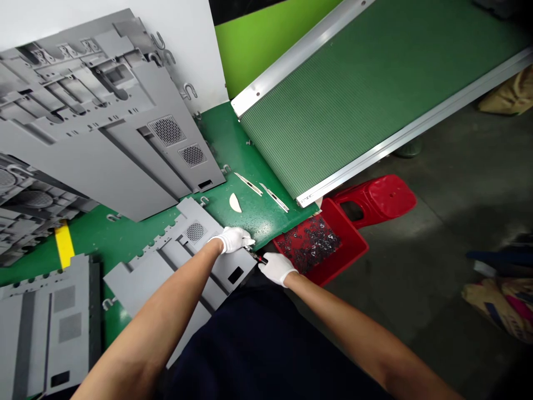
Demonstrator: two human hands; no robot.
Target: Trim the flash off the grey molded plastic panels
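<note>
a: what did i have at the hands on my feed?

b: the right hand was closed round a small black-and-red tool; the left hand was curled at the corner of a grey sheet-metal panel, close against the tool's far end; i couldn't tell whether it was pinching the panel, the tool or both.

a: how would that panel have handled?

b: i judged it stiff and fairly light, but thin-edged and awkward for its width; i'd have taken it by the long edges, away from the vent grille just beyond the left hand.

a: what lay around the grip?

b: a red plastic tray sat just past the right hand; two metal strips lay on the green workbench beyond the left hand.
</note>
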